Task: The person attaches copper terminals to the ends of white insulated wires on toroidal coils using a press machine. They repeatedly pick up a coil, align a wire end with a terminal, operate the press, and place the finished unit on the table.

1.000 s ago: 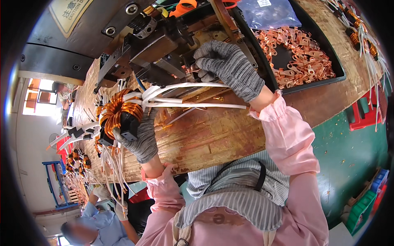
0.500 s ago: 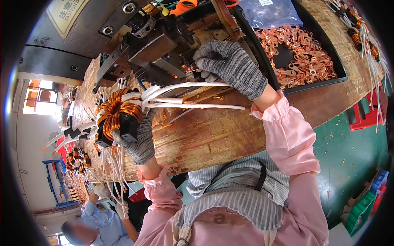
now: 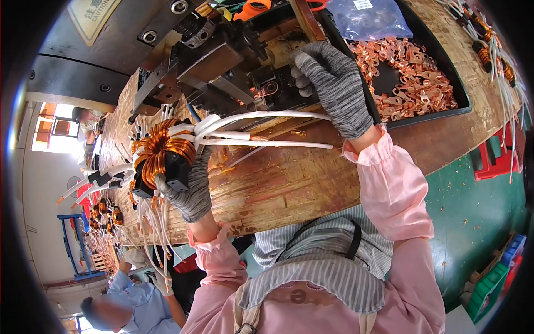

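My left hand [image 3: 192, 192], in a grey knit glove, is closed around a toroidal coil [image 3: 161, 153] of copper wire with black end blocks. White-sleeved leads [image 3: 261, 118] run from the coil to the right, with bare copper showing at some ends. A copper ring lug [image 3: 271, 88] sits in the dark jaws of a bench press [image 3: 222, 78]. To the right of those jaws, my right hand [image 3: 336, 83], gloved the same way, hovers apart from the lug. Its fingers are loosely bent and separated, with nothing visible in them.
A black tray [image 3: 414, 118] of loose copper lugs [image 3: 417, 83] and a clear plastic bag [image 3: 367, 19] is at the far right. Orange-handled scissors [image 3: 253, 8] lie behind the press. More coils [image 3: 105, 214] stand at left, near a person in blue [image 3: 133, 300].
My right hand has drawn back rightward from the press jaws and its fingers have loosened, leaving the ring lug exposed there. My left hand and the coil have barely moved.
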`<state>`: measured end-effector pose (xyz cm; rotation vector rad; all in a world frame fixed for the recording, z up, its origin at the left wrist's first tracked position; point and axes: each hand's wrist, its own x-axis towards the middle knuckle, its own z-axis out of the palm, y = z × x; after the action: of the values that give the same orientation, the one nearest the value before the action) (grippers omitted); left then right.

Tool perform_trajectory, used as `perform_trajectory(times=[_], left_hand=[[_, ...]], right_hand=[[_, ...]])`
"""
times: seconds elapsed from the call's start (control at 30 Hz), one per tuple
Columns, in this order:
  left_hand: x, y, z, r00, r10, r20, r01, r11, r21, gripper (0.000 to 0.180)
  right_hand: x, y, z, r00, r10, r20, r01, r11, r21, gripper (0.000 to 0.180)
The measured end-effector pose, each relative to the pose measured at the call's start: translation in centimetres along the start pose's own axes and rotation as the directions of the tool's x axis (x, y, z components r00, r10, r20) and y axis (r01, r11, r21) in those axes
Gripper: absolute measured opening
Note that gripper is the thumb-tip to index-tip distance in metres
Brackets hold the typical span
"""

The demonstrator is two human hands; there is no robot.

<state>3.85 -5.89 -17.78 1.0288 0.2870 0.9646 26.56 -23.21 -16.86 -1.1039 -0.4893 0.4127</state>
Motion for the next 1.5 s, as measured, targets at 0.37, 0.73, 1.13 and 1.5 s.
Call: perform_trajectory(times=[0.37,0.73,1.13,1.5], left_hand=[[-0.3,0.1,1.5,0.999,-0.005,0.034,0.004,1.000,0.031,0.081],[-0.2,-0.1,0.4,0.999,-0.020,0.025,0.020,1.000,-0.005,0.081],[0.2,-0.2,-0.3,0.999,-0.042,0.022,0.044,0.997,-0.071,0.079],[0.0,-0.2,0.6,1.000,-0.026,0.013,0.027,0.999,-0.019,0.081]], right_hand=[[-0.1,0.0,-0.3,1.000,0.013,0.003,-0.013,0.996,0.083,0.013],[-0.1,0.1,0.0,0.998,-0.032,0.058,0.032,0.999,0.004,0.014],[0.2,-0.2,-0.8,0.995,0.025,-0.100,-0.009,0.988,0.153,0.012],[0.4,-0.2,-1.1,0.995,0.030,-0.099,-0.012,0.983,0.182,0.012]])
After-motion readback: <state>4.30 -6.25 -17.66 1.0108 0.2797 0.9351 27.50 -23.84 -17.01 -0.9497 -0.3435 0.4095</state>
